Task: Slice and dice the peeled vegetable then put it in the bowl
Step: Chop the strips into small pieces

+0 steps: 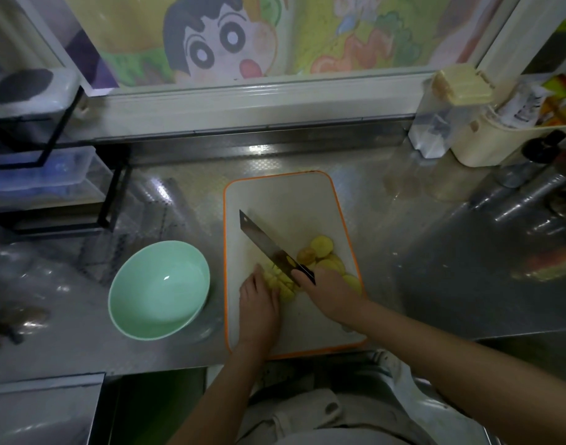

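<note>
A white cutting board (275, 194) with an orange rim lies on the steel counter. Yellow potato slices (321, 245) lie at its right side, and a stack of cut potato strips (283, 284) sits between my hands. My right hand (326, 293) grips the handle of a cleaver (262, 240), whose dark blade crosses the strips and points to the far left. Beside the blade, my left hand (259, 306) rests on the strips with its fingers bent over them. A pale green bowl (159, 289) stands to the left of the board; nothing shows inside it.
A black wire rack (50, 136) with clear boxes stands at the far left. At the back right are a cream container (487, 139), a clear lidded jar (442, 117) and a dark-capped bottle (531, 162). The counter's front edge runs just below the board.
</note>
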The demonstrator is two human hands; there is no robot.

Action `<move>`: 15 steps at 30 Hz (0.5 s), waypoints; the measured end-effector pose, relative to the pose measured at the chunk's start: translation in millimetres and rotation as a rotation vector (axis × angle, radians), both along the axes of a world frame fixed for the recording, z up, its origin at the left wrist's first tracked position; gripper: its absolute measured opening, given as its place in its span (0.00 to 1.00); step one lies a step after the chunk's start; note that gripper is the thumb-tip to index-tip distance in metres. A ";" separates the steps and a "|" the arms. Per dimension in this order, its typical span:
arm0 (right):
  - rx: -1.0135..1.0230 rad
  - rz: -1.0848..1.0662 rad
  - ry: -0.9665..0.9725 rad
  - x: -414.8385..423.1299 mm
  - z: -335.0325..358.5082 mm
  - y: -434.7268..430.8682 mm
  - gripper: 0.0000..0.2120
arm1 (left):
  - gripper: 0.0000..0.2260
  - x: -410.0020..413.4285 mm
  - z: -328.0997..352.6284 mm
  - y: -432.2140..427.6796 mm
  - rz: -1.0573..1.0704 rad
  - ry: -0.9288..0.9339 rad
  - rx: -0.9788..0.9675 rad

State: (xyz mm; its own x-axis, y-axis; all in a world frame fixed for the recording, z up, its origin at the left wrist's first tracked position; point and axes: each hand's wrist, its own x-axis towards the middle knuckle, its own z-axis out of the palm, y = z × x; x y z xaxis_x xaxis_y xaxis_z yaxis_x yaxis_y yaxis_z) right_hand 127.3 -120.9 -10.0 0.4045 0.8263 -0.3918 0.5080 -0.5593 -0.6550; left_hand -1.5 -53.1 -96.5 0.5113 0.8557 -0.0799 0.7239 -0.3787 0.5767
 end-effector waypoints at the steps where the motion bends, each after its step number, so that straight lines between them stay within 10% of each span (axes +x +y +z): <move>1: -0.006 -0.008 -0.017 0.5 1.1 -2.3 0.23 | 0.23 0.1 0.6 -0.4 0.029 -0.023 -0.025; 15: -0.143 0.058 -0.094 -2.0 -4.7 -29.3 0.22 | 0.17 6.2 -3.0 -2.8 0.062 0.046 0.084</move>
State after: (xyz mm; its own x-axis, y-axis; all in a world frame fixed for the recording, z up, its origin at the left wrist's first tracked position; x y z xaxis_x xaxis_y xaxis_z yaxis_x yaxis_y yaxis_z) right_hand 125.4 -150.1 -14.6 0.3984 0.7879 -0.4695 0.5972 -0.6114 -0.5192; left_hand 4.7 -56.0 -99.5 0.4551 0.8900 -0.0289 0.7720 -0.3781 0.5110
